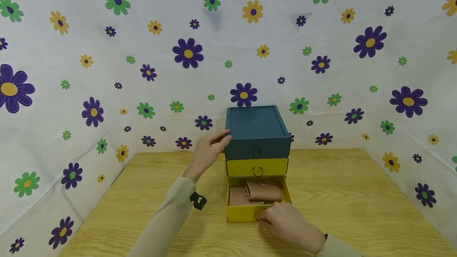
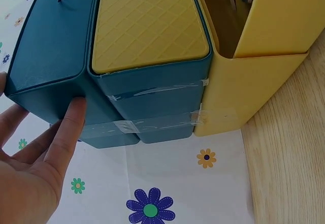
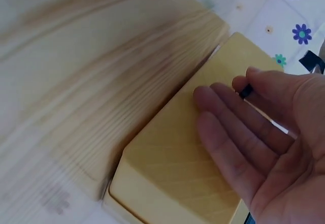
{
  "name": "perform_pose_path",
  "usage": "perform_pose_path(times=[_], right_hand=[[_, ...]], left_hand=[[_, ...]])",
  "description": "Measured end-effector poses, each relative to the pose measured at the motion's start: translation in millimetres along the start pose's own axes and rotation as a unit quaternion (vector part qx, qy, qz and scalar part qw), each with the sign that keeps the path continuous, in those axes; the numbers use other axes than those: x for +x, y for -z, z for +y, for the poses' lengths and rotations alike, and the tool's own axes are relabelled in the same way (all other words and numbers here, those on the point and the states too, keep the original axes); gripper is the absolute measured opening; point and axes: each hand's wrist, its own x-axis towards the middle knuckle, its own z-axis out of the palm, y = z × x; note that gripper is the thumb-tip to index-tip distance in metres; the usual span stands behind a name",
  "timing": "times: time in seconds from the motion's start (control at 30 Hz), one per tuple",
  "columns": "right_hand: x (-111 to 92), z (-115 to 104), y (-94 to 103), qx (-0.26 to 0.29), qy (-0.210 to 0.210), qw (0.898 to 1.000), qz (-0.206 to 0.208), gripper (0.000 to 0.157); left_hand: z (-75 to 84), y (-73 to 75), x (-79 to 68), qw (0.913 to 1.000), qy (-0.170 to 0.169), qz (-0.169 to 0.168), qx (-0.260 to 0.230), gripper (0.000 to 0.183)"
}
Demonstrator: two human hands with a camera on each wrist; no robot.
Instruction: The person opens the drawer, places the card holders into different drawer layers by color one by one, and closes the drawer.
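Note:
A small stack of drawers has a blue top unit (image 1: 253,124), a yellow-fronted middle drawer (image 1: 239,167) and a yellow bottom drawer (image 1: 240,214) that is pulled out. Inside that lowest drawer lie a rolled pinkish-brown case (image 1: 265,191) with snaps and a flat piece (image 1: 237,196) of the same colour. My right hand (image 1: 287,223) is at the drawer's front, pinching its dark loop handle (image 3: 246,91) between thumb and index finger. With fingers extended, my left hand (image 1: 207,152) rests against the left side of the blue unit.
Clear tape (image 2: 152,125) runs across the sides of the stacked units. They stand on a wood-grain table (image 1: 342,193) against a white flower-print cloth (image 1: 221,70). A dark loop handle (image 1: 257,153) hangs on the blue front, another loop (image 1: 258,171) on the middle drawer.

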Motion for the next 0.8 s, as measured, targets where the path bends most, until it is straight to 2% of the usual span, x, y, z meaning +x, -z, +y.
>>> perform_pose_path(times=[0.23, 0.57, 0.8], right_hand=[[5.3, -0.9, -0.9, 0.014, -0.028, 0.999, 0.017, 0.020], [19.1, 14.8, -3.8, 0.010, -0.040, 0.998, 0.045, 0.014], [28.4, 22.1, -4.5, 0.011, -0.051, 0.998, 0.045, 0.009]], left_hand=[[-0.1, -0.2, 1.1, 1.0000, 0.009, 0.001, -0.002, 0.044], [1.0, 1.5, 1.1, 0.9998, 0.012, -0.001, -0.014, 0.043], [2.3, 1.1, 0.6, 0.9999, 0.014, 0.001, 0.004, 0.046]])
